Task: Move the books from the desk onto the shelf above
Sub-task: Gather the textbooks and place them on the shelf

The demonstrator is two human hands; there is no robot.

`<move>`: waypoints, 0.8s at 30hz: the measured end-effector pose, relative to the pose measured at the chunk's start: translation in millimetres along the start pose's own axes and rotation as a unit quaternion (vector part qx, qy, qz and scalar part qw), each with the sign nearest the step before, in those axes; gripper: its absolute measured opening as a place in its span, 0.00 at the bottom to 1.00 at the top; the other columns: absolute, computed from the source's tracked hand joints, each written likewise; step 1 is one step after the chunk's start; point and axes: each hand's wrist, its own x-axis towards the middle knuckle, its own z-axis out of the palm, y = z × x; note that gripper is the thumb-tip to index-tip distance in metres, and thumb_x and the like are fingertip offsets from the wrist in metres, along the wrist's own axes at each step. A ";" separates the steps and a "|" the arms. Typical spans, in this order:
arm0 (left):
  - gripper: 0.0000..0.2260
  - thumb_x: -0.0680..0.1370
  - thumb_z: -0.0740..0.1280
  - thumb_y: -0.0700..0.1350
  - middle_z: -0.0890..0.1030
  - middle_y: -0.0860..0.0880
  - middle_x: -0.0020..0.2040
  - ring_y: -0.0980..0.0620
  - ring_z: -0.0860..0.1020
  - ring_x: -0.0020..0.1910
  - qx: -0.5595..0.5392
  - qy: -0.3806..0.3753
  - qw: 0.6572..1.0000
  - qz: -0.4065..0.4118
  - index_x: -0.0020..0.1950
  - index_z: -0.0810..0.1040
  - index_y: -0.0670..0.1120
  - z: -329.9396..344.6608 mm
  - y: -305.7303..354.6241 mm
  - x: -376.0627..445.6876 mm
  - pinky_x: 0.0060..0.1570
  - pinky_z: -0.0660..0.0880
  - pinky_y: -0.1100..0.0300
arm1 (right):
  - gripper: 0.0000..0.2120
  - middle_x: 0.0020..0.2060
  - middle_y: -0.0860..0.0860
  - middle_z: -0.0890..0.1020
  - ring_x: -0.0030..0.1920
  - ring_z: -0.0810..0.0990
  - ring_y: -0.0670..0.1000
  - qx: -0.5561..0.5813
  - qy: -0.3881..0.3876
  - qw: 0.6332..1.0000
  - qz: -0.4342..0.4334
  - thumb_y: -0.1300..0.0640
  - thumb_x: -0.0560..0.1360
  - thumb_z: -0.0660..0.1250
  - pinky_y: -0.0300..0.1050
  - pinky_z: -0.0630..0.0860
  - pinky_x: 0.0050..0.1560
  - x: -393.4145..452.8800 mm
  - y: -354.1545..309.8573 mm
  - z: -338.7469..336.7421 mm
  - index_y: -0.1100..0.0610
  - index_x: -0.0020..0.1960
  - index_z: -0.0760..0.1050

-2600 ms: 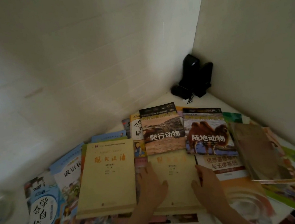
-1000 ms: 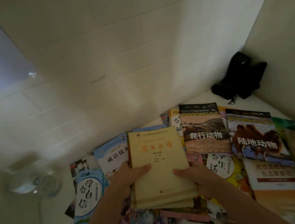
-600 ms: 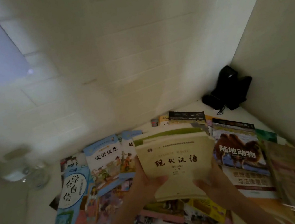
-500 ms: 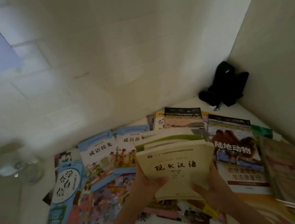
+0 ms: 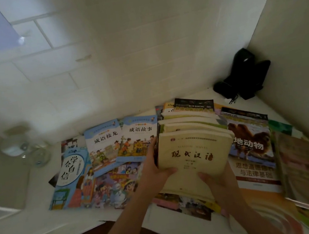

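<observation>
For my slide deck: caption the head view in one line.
Both hands, left and right, lift a stack of yellow books off the book-strewn desk.

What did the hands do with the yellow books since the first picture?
Both hands, the left hand and the right hand, gathered the two yellow books into one stack, gripped it and lifted it off the pile, tilting it up. The camel book, blue idiom books and black speakers stayed put.
</observation>
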 end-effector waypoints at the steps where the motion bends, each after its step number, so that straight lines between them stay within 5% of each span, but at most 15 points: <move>1: 0.43 0.69 0.77 0.39 0.73 0.57 0.66 0.55 0.74 0.64 0.002 0.017 1.000 0.003 0.75 0.56 0.57 -3.4 3.9 -4.1 0.57 0.78 0.52 | 0.30 0.54 0.39 0.77 0.54 0.78 0.41 -0.001 0.002 1.000 -0.003 0.66 0.71 0.73 0.39 0.78 0.48 1.0 -5.2 2.8 0.49 0.67 0.67; 5: 0.40 0.68 0.77 0.36 0.76 0.53 0.63 0.57 0.78 0.59 -0.032 0.083 0.996 0.030 0.75 0.61 0.51 -35.9 37.8 -23.8 0.48 0.81 0.58 | 0.29 0.56 0.44 0.78 0.55 0.78 0.43 -0.007 -0.041 0.999 -0.034 0.65 0.70 0.73 0.40 0.81 0.46 3.7 -42.9 17.1 0.51 0.66 0.67; 10: 0.33 0.69 0.75 0.40 0.80 0.49 0.61 0.49 0.81 0.57 -0.084 0.213 0.969 0.091 0.72 0.67 0.49 -111.8 110.6 -76.7 0.49 0.81 0.48 | 0.29 0.57 0.44 0.80 0.54 0.81 0.45 0.029 -0.155 0.981 -0.110 0.60 0.70 0.75 0.43 0.82 0.46 -9.3 -135.3 71.0 0.50 0.67 0.69; 18: 0.32 0.67 0.76 0.51 0.81 0.46 0.60 0.43 0.79 0.59 -0.035 0.431 0.879 0.200 0.70 0.71 0.50 -214.9 207.6 -245.9 0.54 0.78 0.39 | 0.26 0.53 0.44 0.83 0.52 0.82 0.43 0.095 -0.383 0.873 -0.285 0.65 0.71 0.72 0.37 0.80 0.47 -112.6 -278.6 176.1 0.51 0.66 0.71; 24: 0.28 0.70 0.74 0.46 0.82 0.45 0.58 0.42 0.80 0.57 0.031 0.474 0.826 0.304 0.69 0.71 0.46 -262.2 300.4 -317.9 0.50 0.80 0.41 | 0.27 0.55 0.43 0.82 0.52 0.81 0.40 0.153 -0.423 0.807 -0.383 0.63 0.72 0.72 0.35 0.80 0.46 -173.2 -386.3 208.8 0.47 0.67 0.69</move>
